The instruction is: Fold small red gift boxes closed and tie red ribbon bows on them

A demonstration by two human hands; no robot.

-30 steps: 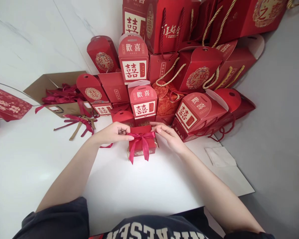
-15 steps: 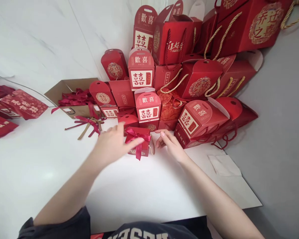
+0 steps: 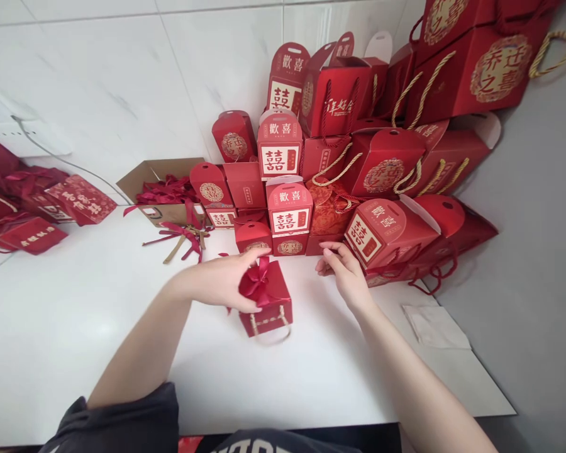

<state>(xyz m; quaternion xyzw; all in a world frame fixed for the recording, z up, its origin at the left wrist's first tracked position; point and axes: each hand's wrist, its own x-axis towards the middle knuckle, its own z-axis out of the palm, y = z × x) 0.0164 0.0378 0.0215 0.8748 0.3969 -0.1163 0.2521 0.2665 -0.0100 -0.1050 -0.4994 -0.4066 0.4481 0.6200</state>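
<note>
A small red gift box [image 3: 276,286] with a crimson ribbon bow on top stands on the white table in the head view. Its side with the twisted cord handle [image 3: 274,340] faces me. My left hand [image 3: 221,280] is wrapped over the box's left part, thumb at the near edge and fingers at the far one, gripping it. The fingers partly cover the bow [image 3: 259,280]. To the right, apart from that box, my right hand [image 3: 342,267] hovers with loosely bent fingers and nothing in them, close to the stacked boxes.
Stacked red gift boxes [image 3: 290,214] line the wall at the back and right. A cardboard box of ribbons [image 3: 155,217] stands back left, loose ribbons [image 3: 183,236] before it. Bow-tied boxes [image 3: 33,234] sit far left; a white tissue [image 3: 436,326] lies right.
The small gift box has turned, its cord-handle side swinging from the right to face me, and it has come nearer. My left hand has closed on it. The camera view has shifted.
</note>
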